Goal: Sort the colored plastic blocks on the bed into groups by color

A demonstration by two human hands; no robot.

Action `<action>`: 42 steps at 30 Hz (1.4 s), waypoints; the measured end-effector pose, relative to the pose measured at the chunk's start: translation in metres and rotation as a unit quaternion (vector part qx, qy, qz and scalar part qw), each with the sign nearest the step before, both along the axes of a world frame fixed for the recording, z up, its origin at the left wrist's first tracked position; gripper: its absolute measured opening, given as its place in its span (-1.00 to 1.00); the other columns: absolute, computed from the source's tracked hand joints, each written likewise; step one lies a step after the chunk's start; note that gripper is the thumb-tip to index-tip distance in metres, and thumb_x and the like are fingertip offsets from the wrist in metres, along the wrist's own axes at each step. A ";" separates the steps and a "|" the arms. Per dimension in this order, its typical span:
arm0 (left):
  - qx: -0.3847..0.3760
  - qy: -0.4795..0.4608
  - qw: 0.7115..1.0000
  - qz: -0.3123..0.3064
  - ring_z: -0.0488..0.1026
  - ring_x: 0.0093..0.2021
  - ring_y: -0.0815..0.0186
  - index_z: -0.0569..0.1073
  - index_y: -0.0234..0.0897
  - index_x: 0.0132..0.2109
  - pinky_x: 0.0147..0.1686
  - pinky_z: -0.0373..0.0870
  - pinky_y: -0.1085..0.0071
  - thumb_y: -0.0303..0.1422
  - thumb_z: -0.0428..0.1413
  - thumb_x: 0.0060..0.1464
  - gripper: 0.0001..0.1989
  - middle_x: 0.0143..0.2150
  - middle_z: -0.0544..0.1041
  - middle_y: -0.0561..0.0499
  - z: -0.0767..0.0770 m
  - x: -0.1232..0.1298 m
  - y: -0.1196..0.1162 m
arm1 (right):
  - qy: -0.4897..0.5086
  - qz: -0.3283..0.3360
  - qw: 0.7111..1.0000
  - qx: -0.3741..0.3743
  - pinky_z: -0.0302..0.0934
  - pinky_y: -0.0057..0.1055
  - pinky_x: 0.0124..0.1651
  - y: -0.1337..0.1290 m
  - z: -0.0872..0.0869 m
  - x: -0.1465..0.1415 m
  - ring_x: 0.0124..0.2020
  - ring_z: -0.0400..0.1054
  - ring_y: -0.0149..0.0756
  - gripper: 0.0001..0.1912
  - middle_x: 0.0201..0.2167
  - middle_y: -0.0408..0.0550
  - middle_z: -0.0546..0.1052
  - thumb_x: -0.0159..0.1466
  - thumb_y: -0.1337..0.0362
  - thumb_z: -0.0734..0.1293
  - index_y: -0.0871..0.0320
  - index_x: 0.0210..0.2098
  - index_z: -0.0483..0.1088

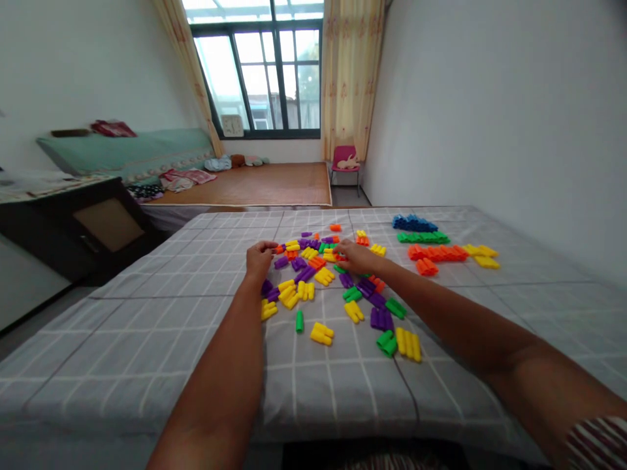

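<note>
Loose plastic building pieces in yellow, purple, green and orange lie scattered between my hands, many with finger-like tubes. My left hand (pixel 259 260) is at the pile's left edge, its fingertips closed at a small orange piece (pixel 279 249). At the pile's far right side, my right hand (pixel 360 256) reaches in with bent fingers over orange and green pieces; what lies under the fingertips is mostly hidden. Nearer to me are a yellow piece (pixel 322 333), a green piece (pixel 300 321), a purple piece (pixel 381 318) and a larger yellow piece (pixel 408 344).
On the right, pieces are grouped by colour: a blue row (pixel 414 224), a green row (pixel 423 237), an orange row (pixel 437 253) and yellow pieces (pixel 481 251). All lie on a grey checked cloth (pixel 161 307). Beyond stand a bed (pixel 264 183) and a pink chair (pixel 344 156).
</note>
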State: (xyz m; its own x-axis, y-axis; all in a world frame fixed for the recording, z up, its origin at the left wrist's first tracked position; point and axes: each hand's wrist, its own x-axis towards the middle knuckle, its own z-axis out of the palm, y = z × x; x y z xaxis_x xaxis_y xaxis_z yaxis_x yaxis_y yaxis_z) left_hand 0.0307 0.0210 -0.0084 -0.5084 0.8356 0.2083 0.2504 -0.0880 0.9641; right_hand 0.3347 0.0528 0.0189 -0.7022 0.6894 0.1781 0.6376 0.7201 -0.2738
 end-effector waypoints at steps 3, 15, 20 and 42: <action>0.000 0.012 1.000 -0.014 0.53 -0.36 0.28 0.57 -0.32 -0.35 -0.36 0.41 0.42 -0.45 0.01 -0.26 -0.70 -0.41 0.60 -0.05 0.000 -0.001 -0.001 | 0.027 0.002 0.999 -0.027 0.26 -0.36 -0.09 -0.006 0.006 0.005 -0.12 0.42 -0.22 -0.55 -0.03 0.06 0.47 0.12 0.32 0.45 0.14 0.00 0.36; -0.038 0.039 0.998 -0.015 0.52 -0.45 0.27 0.58 -0.32 -0.31 -0.51 0.42 0.45 -0.40 0.04 -0.29 -0.68 -0.43 0.60 -0.04 -0.001 -0.004 0.000 | 0.034 -0.166 0.981 -0.094 0.30 -0.34 -0.14 -0.014 0.069 0.212 -0.16 0.47 -0.17 -0.53 -0.10 -0.01 0.56 0.12 -0.05 0.38 0.10 -0.08 0.46; -0.053 0.043 0.998 -0.016 0.53 -0.44 0.27 0.58 -0.31 -0.31 -0.52 0.41 0.47 -0.41 0.07 -0.29 -0.69 -0.44 0.58 -0.03 0.003 -0.002 -0.002 | -0.066 -0.210 0.972 -0.083 0.29 -0.30 -0.12 -0.019 0.047 0.273 -0.13 0.47 -0.10 -0.59 -0.17 -0.04 0.60 0.00 0.06 0.44 0.07 -0.18 0.51; 0.011 -0.067 0.997 -0.028 0.49 -0.47 0.37 0.56 -0.36 -0.36 -0.47 0.43 0.51 -0.48 0.09 -0.28 -0.76 -0.49 0.55 -0.01 0.006 0.012 0.001 | -0.094 -0.201 0.975 -0.030 0.07 -0.43 -0.40 -0.035 0.044 0.231 -0.42 0.38 -0.29 -0.73 -0.44 -0.09 0.55 0.20 0.04 0.30 0.12 -0.40 0.44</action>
State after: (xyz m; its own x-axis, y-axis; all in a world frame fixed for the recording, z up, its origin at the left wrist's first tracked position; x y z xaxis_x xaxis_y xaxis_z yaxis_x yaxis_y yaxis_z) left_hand 0.0427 0.0221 -0.0022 -0.4855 0.8594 0.1605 0.1144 -0.1195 0.9862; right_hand 0.5657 0.0176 0.0632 -0.3901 0.9205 0.0238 0.9075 0.3887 -0.1592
